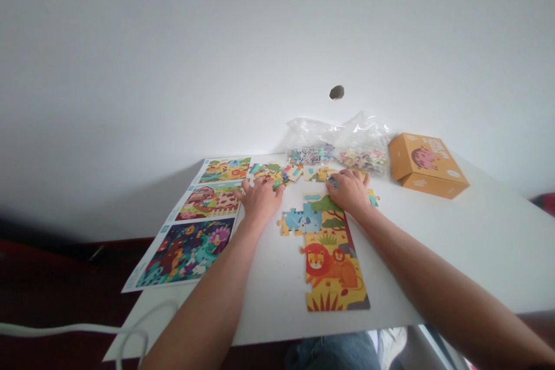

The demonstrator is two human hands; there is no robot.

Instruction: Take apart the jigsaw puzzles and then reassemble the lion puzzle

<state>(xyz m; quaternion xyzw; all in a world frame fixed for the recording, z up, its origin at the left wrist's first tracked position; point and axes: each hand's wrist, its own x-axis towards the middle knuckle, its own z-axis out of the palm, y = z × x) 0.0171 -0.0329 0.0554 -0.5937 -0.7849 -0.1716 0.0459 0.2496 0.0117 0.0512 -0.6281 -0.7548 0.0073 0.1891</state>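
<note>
On the white table lies a partly joined jigsaw puzzle (329,260) with lions, a tree and a blue elephant section (303,219) sticking out on its left. My left hand (260,199) rests with fingers spread over a pile of loose puzzle pieces (269,170), covering some of them. Just beyond the joined puzzle, my right hand (350,189) lies with spread fingers on more loose pieces (318,174). A yellow and teal piece (373,197) peeks out to the right of that hand. What lies under both palms is hidden.
A picture sheet (191,219) with three printed scenes lies at left. Two clear bags of pieces (311,153) stand by the wall, beside an orange box (427,165). The wall has a hole (336,92). A white cable (65,329) loops at the front left.
</note>
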